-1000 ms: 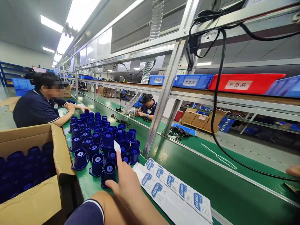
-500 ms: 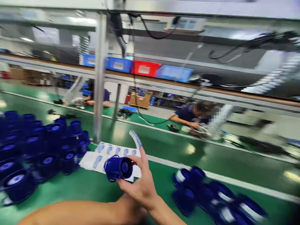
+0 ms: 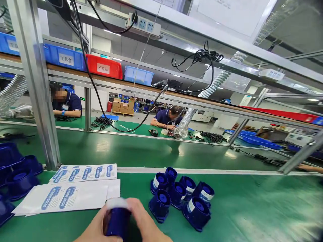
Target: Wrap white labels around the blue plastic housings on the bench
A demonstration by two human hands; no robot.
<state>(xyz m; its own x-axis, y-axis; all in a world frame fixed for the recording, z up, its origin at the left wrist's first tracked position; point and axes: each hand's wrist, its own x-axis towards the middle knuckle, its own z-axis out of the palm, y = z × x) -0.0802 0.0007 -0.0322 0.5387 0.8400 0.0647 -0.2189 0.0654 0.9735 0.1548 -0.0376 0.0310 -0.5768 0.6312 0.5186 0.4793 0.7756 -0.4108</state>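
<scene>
Low in the middle, a dark blue plastic part is held between both hands, with a white label across its upper side. My left hand wraps round the part from the left. On the right, my right hand has its fingers at the label's right end. Sheets of blue-and-white labels lie just beyond my left hand. Several labelled blue parts stand in a group to the right. More blue parts stand at the left edge.
A metal post rises behind the label sheets. Blue bins and a red bin sit on a shelf above the green bench. A black cable hangs down. Two people sit at a farther bench.
The view has swung right. The blue part has come lower and nearer, turned, and now both hands are on it. The label strip that stuck up from a right fingertip is now against the part.
</scene>
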